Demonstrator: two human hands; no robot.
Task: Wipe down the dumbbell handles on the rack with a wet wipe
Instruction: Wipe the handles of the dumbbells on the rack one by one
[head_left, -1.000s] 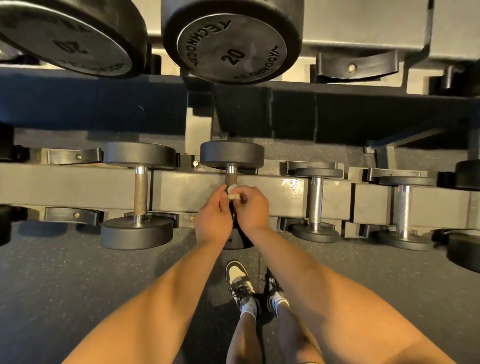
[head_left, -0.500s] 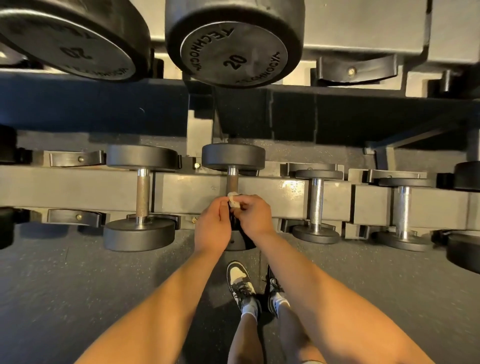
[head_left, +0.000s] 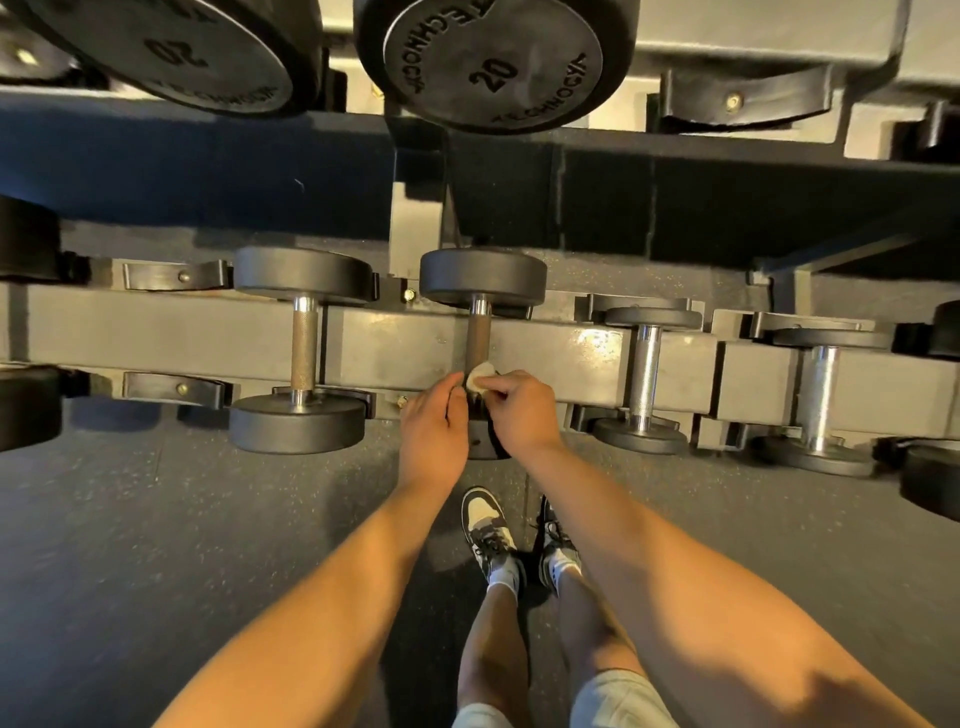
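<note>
Nearest me, my sneakers (head_left: 485, 525) stand on the dark floor (head_left: 156, 519). Past them my right hand (head_left: 519, 410) pinches the wet wipe (head_left: 479, 375) against the near end of the middle dumbbell handle (head_left: 478, 338) on the lower rack (head_left: 156, 327). My left hand (head_left: 434, 431) curls in just beside it, and I cannot tell whether it grips. Beyond, on the upper tier, sit dumbbells marked 20 (head_left: 493, 57)

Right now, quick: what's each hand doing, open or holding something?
Left hand: at the handle, grip cannot be told.
Right hand: pinches the wipe against the handle.
</note>
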